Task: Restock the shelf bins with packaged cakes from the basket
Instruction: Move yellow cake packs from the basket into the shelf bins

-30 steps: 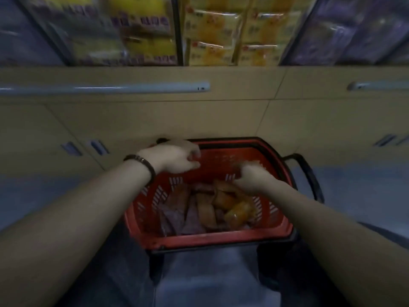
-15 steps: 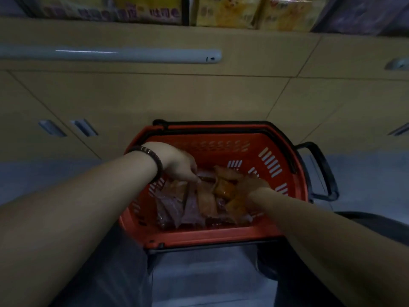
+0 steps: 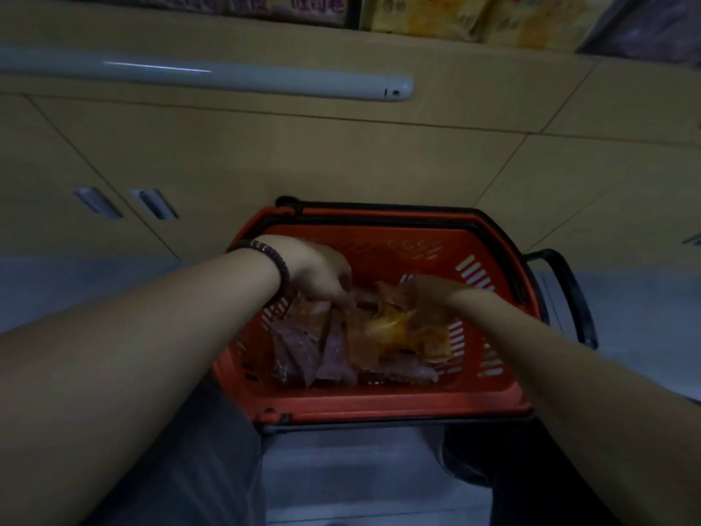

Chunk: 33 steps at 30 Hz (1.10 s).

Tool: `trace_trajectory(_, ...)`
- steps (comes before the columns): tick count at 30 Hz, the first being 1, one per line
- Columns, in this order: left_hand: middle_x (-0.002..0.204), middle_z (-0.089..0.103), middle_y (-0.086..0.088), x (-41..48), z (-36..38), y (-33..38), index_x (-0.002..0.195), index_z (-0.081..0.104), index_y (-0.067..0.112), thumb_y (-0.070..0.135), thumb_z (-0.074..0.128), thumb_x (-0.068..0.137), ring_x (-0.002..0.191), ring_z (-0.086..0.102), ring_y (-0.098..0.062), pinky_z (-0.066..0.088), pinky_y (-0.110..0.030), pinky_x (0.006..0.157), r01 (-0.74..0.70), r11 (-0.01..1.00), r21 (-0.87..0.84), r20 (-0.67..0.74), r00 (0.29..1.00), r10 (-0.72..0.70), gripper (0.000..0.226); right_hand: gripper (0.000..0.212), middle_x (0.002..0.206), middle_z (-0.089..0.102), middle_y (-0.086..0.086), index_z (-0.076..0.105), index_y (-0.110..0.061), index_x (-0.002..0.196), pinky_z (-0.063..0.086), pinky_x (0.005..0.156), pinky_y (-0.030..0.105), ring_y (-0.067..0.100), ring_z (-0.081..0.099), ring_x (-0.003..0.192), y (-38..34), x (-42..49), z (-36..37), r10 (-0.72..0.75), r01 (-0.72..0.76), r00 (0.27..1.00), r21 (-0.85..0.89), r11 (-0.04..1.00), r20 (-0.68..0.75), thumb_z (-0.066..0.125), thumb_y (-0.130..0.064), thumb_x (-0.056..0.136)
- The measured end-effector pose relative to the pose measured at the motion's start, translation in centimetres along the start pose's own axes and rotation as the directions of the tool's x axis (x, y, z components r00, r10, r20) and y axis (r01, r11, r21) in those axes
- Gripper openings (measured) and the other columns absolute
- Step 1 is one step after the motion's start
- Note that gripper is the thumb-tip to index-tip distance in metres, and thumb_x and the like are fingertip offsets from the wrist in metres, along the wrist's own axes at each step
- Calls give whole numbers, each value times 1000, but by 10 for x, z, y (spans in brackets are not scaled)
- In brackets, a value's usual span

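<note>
Pick-up step. Both hands down in red basket (image 3: 379,406). Right hand (image 3: 432,296) fingers curled round orange cake packet (image 3: 390,330). Left hand (image 3: 315,273) fingers curled among purple packets (image 3: 303,354), hold unclear in blur. Next: lift clear, raise to shelf bins (image 3: 354,9) above.

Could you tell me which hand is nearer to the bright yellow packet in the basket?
Right: the right hand is right beside the yellow packet; the left hand sits further left.

Before us a beige cabinet front (image 3: 303,165), pale rail (image 3: 227,75) along its top; we see recessed handles (image 3: 155,203) at left, grey floor (image 3: 645,317) at right
</note>
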<state>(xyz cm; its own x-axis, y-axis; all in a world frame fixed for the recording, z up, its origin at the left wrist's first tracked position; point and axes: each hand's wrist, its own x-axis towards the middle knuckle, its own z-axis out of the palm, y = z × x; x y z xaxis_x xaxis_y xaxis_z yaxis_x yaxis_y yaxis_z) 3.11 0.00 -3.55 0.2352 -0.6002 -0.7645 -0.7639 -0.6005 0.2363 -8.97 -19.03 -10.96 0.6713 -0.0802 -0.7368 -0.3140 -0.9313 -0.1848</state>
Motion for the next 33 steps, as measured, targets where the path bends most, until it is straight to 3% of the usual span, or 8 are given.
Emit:
trace_trajectory(5, 162, 46, -3, 3, 2, -2, 162, 36, 21, 72, 71, 86, 142, 51, -28, 47, -42, 113, 21, 993, -119, -107, 994, -34, 98, 41, 113, 69, -9, 69, -27, 114, 57, 84, 32, 10, 68, 100, -15, -2, -28, -226, 298, 951, 436, 849, -210, 90, -26, 78)
trace_trajectory(10, 97, 71, 1, 5, -2, -10, 107, 72, 17, 54, 72, 96, 83, 66, -19, 52, -32, 67, 46, 994, -97, -175, 983, -63, 39, 27, 97, 75, 10, 70, -18, 114, 63, 71, 39, 28, 73, 85, -16, 10, -11, -134, 166, 984, 880, 444, -118, 75, -38, 96)
trace_trajectory(13, 103, 72, 0, 2, -4, -17, 109, 74, 19, 58, 74, 92, 90, 68, -20, 52, -33, 70, 105, 994, -37, -178, 978, -110, 43, 16, 91, 75, 3, 70, -24, 99, 60, 69, 36, 22, 72, 85, 9, 33, 11, 90, 52, 966, 524, 850, -242, 65, -39, 101)
trace_trajectory(15, 106, 72, 1, 2, -4, -23, 113, 74, 20, 59, 74, 91, 93, 68, -19, 57, -33, 74, 127, 991, -40, -181, 975, -132, 44, 18, 108, 74, 7, 74, -20, 104, 53, 83, 32, 26, 69, 103, 22, 46, 33, 131, -89, 970, 201, 975, -204, 61, -31, 100)
trace_trajectory(20, 101, 72, 5, 9, -7, -31, 110, 74, 22, 59, 78, 87, 92, 70, -16, 61, -36, 79, 124, 986, -115, -183, 973, -144, 43, 68, 157, 43, -14, 44, -42, 154, 32, 112, 19, 13, 41, 146, 27, 61, 84, 39, 53, 961, 318, 947, -275, 71, -50, 92)
trace_trajectory(26, 138, 63, 7, 11, -11, -32, 144, 60, 24, 59, 76, 89, 120, 62, -18, 52, -32, 95, 49, 981, -189, -174, 981, -83, 67, 80, 148, 56, 7, 49, -26, 148, 44, 112, 44, 29, 58, 132, 50, 112, 133, 242, -227, 909, 84, 970, -339, 58, -64, 78)
trace_trajectory(30, 134, 63, 7, 12, -13, -35, 142, 63, 28, 55, 75, 92, 116, 60, -17, 49, -32, 94, 39, 975, -217, -152, 986, -73, 58, 75, 150, 55, 10, 53, -26, 148, 37, 119, 43, 30, 52, 137, 42, 95, 133, 213, -200, 953, 78, 977, -216, 61, -60, 81)
trace_trajectory(33, 138, 64, 5, 11, -14, -38, 140, 64, 27, 54, 75, 91, 116, 60, -17, 53, -35, 100, 53, 981, -184, -169, 982, -85, 57, 105, 161, 45, 5, 42, -34, 156, 28, 125, 41, 27, 42, 148, 25, 73, 109, 105, -99, 971, 41, 994, -213, 39, -80, 61)
